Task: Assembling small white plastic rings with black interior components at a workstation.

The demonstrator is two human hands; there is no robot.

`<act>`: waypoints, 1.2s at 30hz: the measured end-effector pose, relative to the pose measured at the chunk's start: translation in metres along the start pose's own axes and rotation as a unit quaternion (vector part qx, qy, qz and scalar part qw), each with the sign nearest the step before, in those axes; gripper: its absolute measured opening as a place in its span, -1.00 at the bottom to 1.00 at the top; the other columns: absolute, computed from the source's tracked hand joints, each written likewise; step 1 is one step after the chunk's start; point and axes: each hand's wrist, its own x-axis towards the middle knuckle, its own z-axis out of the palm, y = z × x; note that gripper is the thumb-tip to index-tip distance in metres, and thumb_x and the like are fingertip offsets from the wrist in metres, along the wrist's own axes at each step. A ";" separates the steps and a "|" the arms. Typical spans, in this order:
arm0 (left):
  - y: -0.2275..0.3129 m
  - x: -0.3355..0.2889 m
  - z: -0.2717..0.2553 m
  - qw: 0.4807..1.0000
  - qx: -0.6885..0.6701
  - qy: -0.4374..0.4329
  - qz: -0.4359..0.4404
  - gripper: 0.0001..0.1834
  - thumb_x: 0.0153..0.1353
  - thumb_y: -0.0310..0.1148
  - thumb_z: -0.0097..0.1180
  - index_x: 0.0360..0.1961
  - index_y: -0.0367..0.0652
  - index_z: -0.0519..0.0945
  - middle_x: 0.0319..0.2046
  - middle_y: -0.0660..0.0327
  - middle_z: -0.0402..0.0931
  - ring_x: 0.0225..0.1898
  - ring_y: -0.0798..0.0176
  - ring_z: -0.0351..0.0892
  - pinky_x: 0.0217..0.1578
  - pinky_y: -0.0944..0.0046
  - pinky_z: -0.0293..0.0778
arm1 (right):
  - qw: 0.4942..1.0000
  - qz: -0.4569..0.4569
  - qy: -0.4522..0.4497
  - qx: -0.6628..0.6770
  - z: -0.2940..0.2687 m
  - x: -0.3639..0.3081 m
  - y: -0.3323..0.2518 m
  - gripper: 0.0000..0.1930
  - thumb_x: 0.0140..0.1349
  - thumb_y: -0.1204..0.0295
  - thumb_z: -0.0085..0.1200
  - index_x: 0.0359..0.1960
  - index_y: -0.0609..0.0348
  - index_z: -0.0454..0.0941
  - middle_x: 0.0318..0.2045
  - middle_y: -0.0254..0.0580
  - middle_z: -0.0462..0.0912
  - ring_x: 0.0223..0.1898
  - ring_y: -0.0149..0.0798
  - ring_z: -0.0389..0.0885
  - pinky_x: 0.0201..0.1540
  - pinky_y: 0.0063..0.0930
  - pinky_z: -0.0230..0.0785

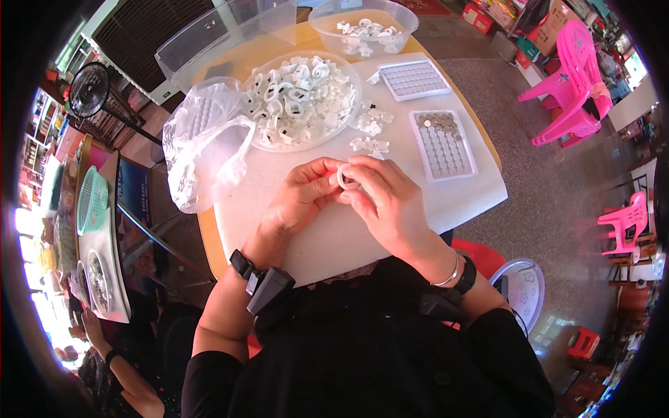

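Observation:
Between both hands, above the near part of the white-covered table, is a small white plastic ring-shaped part [343,174]. My left hand [301,196] pinches it from the left with thumb and fingers. My right hand [391,205] grips it from the right, its fingers bent over the ring and partly hiding it. Just beyond my hands lie small clear-white plastic pieces [369,146]. A wide round tray [354,70] heaped with similar white plastic parts stands behind. To the right, a white tray [471,167] has rows of round grey discs, with loose discs piled at its far end.
Another white tray of rows [415,81] lies farther back, beside a clear bowl [317,26] of white parts. A crumpled plastic bag [202,150] hangs over the table's left edge. A co-worker's hand [94,327] shows at lower left. Pink chairs [575,83] stand right.

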 end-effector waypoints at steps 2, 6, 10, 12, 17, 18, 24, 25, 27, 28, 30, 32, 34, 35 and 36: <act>0.000 0.000 0.000 1.000 -0.004 0.007 -0.008 -0.74 0.31 -0.39 0.03 -0.06 -0.34 0.49 -0.19 0.15 0.55 -0.16 0.27 0.57 -0.07 0.26 0.50 | 1.000 -0.006 0.004 -0.009 -0.003 0.001 0.000 -0.69 -0.11 0.58 0.25 -0.30 0.13 0.44 -0.31 -0.23 0.51 -0.37 -0.15 0.50 -0.27 -0.27 0.38; 0.002 0.000 0.002 1.000 0.022 -0.003 -0.008 -0.73 0.31 -0.38 0.03 -0.07 -0.36 0.49 -0.18 0.13 0.56 -0.18 0.28 0.56 -0.07 0.26 0.49 | 1.000 0.002 -0.014 0.023 -0.002 0.000 0.005 -0.69 -0.11 0.59 0.25 -0.34 0.10 0.39 -0.43 -0.25 0.42 -0.40 -0.14 0.46 -0.26 -0.26 0.28; 0.005 -0.001 0.005 0.999 0.046 -0.011 -0.017 -0.73 0.30 -0.39 0.04 -0.07 -0.37 0.50 -0.17 0.11 0.56 -0.17 0.26 0.56 -0.08 0.25 0.49 | 0.996 0.041 -0.043 0.061 -0.002 -0.002 0.004 -0.71 -0.09 0.61 0.22 -0.35 0.09 0.38 -0.43 -0.25 0.43 -0.41 -0.14 0.46 -0.30 -0.29 0.28; 0.006 -0.002 0.007 0.998 0.053 -0.013 -0.013 -0.72 0.30 -0.38 0.04 -0.07 -0.37 0.50 -0.16 0.11 0.56 -0.17 0.26 0.56 -0.08 0.25 0.49 | 0.995 0.047 -0.057 0.069 -0.001 -0.003 0.006 -0.71 -0.08 0.63 0.20 -0.36 0.10 0.36 -0.44 -0.25 0.43 -0.42 -0.13 0.46 -0.32 -0.28 0.29; 0.005 -0.002 0.007 0.998 0.055 -0.012 -0.013 -0.72 0.29 -0.39 0.05 -0.06 -0.37 0.50 -0.15 0.10 0.56 -0.15 0.25 0.56 -0.08 0.25 0.48 | 0.993 0.043 -0.065 0.085 0.001 -0.003 0.010 -0.73 -0.08 0.65 0.17 -0.38 0.13 0.36 -0.47 -0.22 0.42 -0.44 -0.11 0.45 -0.35 -0.29 0.31; 0.004 -0.002 0.007 0.998 0.052 -0.012 -0.015 -0.73 0.29 -0.40 0.05 -0.06 -0.37 0.50 -0.15 0.10 0.56 -0.15 0.25 0.56 -0.08 0.25 0.49 | 0.993 0.044 -0.066 0.090 0.001 -0.003 0.010 -0.74 -0.08 0.65 0.16 -0.39 0.14 0.36 -0.48 -0.22 0.42 -0.44 -0.10 0.45 -0.35 -0.28 0.32; 0.002 -0.002 0.003 0.998 0.049 -0.002 -0.029 -0.72 0.30 -0.41 0.05 -0.05 -0.39 0.49 -0.15 0.09 0.55 -0.14 0.28 0.56 -0.06 0.26 0.48 | 0.991 0.045 -0.066 0.105 0.003 -0.003 0.012 -0.77 -0.07 0.66 0.15 -0.40 0.16 0.39 -0.46 -0.18 0.44 -0.42 -0.08 0.48 -0.35 -0.27 0.36; 0.003 -0.002 0.004 0.998 0.049 0.008 -0.032 -0.71 0.30 -0.40 0.06 -0.05 -0.39 0.49 -0.15 0.09 0.55 -0.14 0.28 0.56 -0.05 0.27 0.48 | 0.991 0.045 -0.066 0.105 0.003 -0.003 0.012 -0.77 -0.07 0.66 0.15 -0.40 0.16 0.39 -0.46 -0.18 0.44 -0.42 -0.08 0.48 -0.35 -0.27 0.36; 0.004 -0.002 0.006 0.998 0.053 0.007 -0.033 -0.71 0.30 -0.39 0.06 -0.05 -0.39 0.49 -0.15 0.09 0.55 -0.14 0.28 0.56 -0.05 0.27 0.48 | 0.990 0.057 -0.061 0.116 0.004 -0.004 0.013 -0.78 -0.06 0.65 0.16 -0.39 0.16 0.40 -0.46 -0.17 0.45 -0.42 -0.09 0.48 -0.35 -0.27 0.37; 0.005 -0.001 0.007 0.998 0.057 0.006 -0.033 -0.71 0.30 -0.38 0.05 -0.05 -0.39 0.49 -0.14 0.10 0.55 -0.14 0.29 0.56 -0.04 0.27 0.47 | 0.990 0.057 -0.061 0.116 0.004 -0.005 0.013 -0.78 -0.06 0.65 0.16 -0.39 0.16 0.40 -0.46 -0.17 0.45 -0.42 -0.09 0.48 -0.35 -0.27 0.37; 0.007 -0.002 0.010 0.998 0.058 0.005 -0.033 -0.70 0.30 -0.37 0.06 -0.05 -0.39 0.49 -0.14 0.10 0.55 -0.14 0.29 0.55 -0.05 0.27 0.48 | 0.988 0.071 -0.059 0.122 0.004 -0.005 0.011 -0.79 -0.03 0.62 0.18 -0.37 0.15 0.42 -0.46 -0.19 0.46 -0.40 -0.11 0.49 -0.34 -0.27 0.37; 0.007 -0.002 0.010 0.998 0.060 0.006 -0.033 -0.70 0.30 -0.37 0.06 -0.06 -0.38 0.50 -0.14 0.09 0.54 -0.15 0.29 0.55 -0.06 0.28 0.48 | 0.986 0.079 -0.067 0.134 -0.003 -0.001 0.006 -0.83 0.03 0.60 0.17 -0.36 0.18 0.45 -0.45 -0.19 0.47 -0.40 -0.14 0.51 -0.34 -0.31 0.38; 0.006 -0.004 0.005 0.998 0.052 0.014 -0.041 -0.66 0.31 -0.30 0.04 -0.02 -0.35 0.47 -0.20 0.10 0.55 -0.24 0.29 0.56 -0.17 0.31 0.51 | 0.982 0.086 -0.075 0.149 -0.010 0.002 0.005 -0.86 0.08 0.58 0.16 -0.34 0.21 0.47 -0.44 -0.19 0.48 -0.40 -0.18 0.52 -0.34 -0.36 0.38; 0.008 -0.004 0.003 0.998 0.053 0.014 -0.041 -0.66 0.31 -0.30 0.04 -0.02 -0.35 0.47 -0.20 0.10 0.55 -0.24 0.29 0.56 -0.17 0.31 0.51 | 0.975 0.110 -0.054 0.183 -0.015 0.005 0.008 -0.89 0.13 0.57 0.14 -0.31 0.25 0.49 -0.43 -0.17 0.50 -0.39 -0.22 0.54 -0.35 -0.41 0.38; 0.010 -0.004 0.001 0.998 0.027 -0.020 -0.051 -0.64 0.31 -0.27 0.03 -0.01 -0.33 0.44 -0.25 0.11 0.55 -0.30 0.30 0.56 -0.27 0.34 0.51 | 0.966 0.133 -0.034 0.217 -0.018 0.007 0.010 -0.91 0.19 0.55 0.11 -0.29 0.29 0.50 -0.41 -0.16 0.52 -0.39 -0.26 0.55 -0.35 -0.47 0.38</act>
